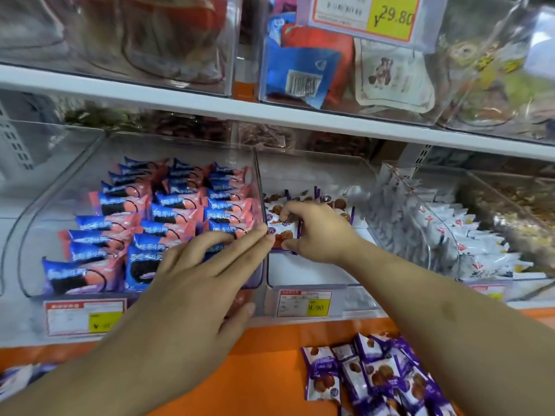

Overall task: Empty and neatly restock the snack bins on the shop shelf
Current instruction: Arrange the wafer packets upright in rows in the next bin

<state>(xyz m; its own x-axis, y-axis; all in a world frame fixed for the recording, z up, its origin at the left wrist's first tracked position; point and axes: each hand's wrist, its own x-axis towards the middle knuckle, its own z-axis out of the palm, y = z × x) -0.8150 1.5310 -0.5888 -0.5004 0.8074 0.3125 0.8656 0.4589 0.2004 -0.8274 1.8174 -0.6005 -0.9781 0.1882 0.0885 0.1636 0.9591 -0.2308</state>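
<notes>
While right hand [315,232] pinches packets [282,229], bin front [312,277] lies bare.

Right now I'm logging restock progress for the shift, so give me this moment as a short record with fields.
Bin in work: middle clear bin, part filled, front floor bare
Right hand: grips white and purple cookie packs inside that bin
Left hand: fingers straight, against the wall between the two bins
Left bin: blue and pink packs in neat rows
Right bin: white packs
Waiting stock: purple cookie packs loose on the orange ledge below
</notes>
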